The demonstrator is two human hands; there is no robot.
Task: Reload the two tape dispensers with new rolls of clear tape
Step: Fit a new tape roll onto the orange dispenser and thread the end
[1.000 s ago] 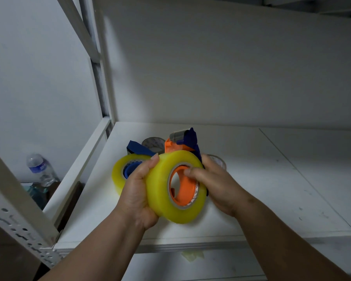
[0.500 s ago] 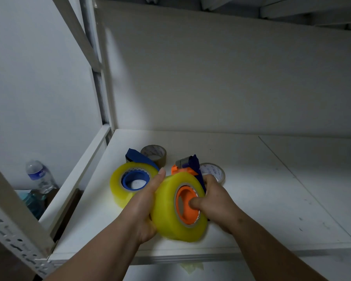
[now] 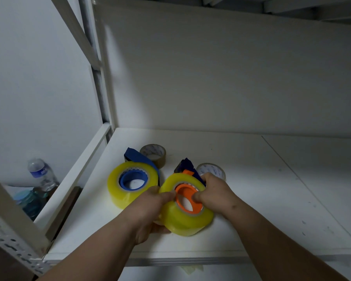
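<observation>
A thick yellowish clear tape roll [image 3: 187,221] sits on the orange hub of an orange-and-blue dispenser [image 3: 185,169], low over the white shelf [image 3: 251,199]. My left hand [image 3: 148,211] grips the roll's left side. My right hand [image 3: 215,192] holds its right side, thumb in the orange hub. To the left, a second yellowish roll [image 3: 118,188] rests on the shelf, mounted on the blue dispenser [image 3: 137,156].
Two nearly spent rolls lie behind: a brown one [image 3: 155,155] and a pale one [image 3: 212,170]. The shelf's metal upright [image 3: 101,78] rises at the left. Water bottles [image 3: 40,175] stand below, left of the shelf.
Both hands have brought the orange dispenser and its roll down from mid-air to the shelf surface, tilting the roll flatter. The blue dispenser has stayed in place.
</observation>
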